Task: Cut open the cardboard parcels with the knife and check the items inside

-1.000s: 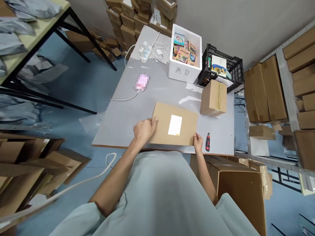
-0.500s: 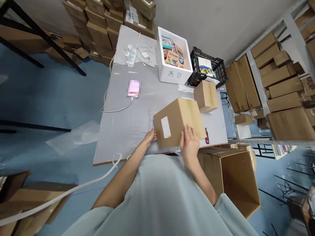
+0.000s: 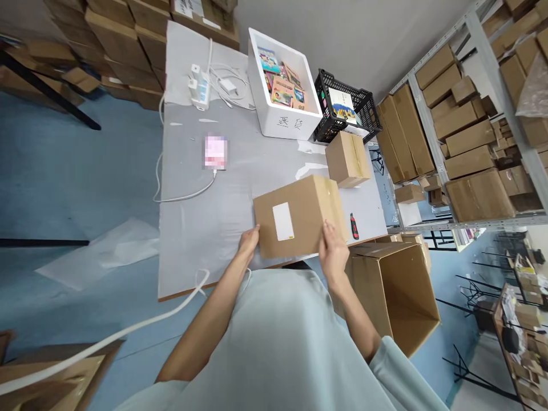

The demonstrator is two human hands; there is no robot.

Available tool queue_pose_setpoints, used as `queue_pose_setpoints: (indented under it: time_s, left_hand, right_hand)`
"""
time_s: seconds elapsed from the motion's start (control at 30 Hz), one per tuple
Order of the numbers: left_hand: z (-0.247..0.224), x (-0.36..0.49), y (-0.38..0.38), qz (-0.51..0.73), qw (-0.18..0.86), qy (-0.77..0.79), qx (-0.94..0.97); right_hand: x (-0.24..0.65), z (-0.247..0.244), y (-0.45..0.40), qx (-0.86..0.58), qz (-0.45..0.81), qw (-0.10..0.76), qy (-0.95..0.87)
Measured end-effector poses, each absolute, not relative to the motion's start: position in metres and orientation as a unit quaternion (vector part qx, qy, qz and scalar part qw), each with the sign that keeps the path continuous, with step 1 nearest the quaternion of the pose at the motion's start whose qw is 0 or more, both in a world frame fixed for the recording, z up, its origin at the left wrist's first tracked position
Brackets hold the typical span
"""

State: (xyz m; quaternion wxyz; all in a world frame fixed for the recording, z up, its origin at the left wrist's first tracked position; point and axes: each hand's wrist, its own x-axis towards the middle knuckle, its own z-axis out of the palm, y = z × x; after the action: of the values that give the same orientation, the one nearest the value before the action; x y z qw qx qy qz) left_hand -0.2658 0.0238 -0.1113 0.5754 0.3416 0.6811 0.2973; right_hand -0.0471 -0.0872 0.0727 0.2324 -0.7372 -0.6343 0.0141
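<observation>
A brown cardboard box (image 3: 306, 220) with a white label (image 3: 283, 221) on its side is between my two hands near the table's front edge. My left hand (image 3: 249, 241) grips its left end, fingers partly hidden behind it. On the right end, my right hand (image 3: 333, 248) presses its fingers against the taped face. Just right of this box lies a red and black box cutter (image 3: 354, 226). A smaller taped carton (image 3: 347, 160) sits behind it on the table.
At the back of the grey table (image 3: 201, 228) stand a white foam bin (image 3: 291, 123) of colourful packs and a black crate (image 3: 327, 123). A power strip (image 3: 199, 88) and cables lie back left. A large open carton (image 3: 381, 285) is at the right; shelves (image 3: 436, 142) hold boxes.
The box has turned slightly, so its labelled side faces me more. My right hand has shifted from the taped face toward its near edge. The view has swung to the right.
</observation>
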Motion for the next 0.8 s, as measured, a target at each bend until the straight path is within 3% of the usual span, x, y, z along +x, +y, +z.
queue_pose_setpoints:
  time_s: [0.23, 0.43, 0.6, 0.8]
  left_hand:
    - [-0.084, -0.286, 0.039, 0.3, 0.481, 0.722, 0.396]
    - [-0.059, -0.241, 0.038, 0.306, 0.49, 0.68, 0.452]
    - [-0.041, -0.165, 0.052, 0.354, 0.477, 0.648, 0.478]
    - [-0.024, -0.046, 0.132, 0.377, 0.479, 0.598, 0.52]
  right_hand:
    - [0.05, 0.033, -0.057, -0.801, 0.187, 0.395, -0.408]
    - [0.062, -0.032, -0.026, -0.714, 0.375, 0.443, -0.392]
    - [0.087, -0.048, 0.026, -0.682, 0.367, 0.48, -0.412]
    - [0.208, -0.035, 0.112, -0.707, 0.288, 0.515, -0.391]
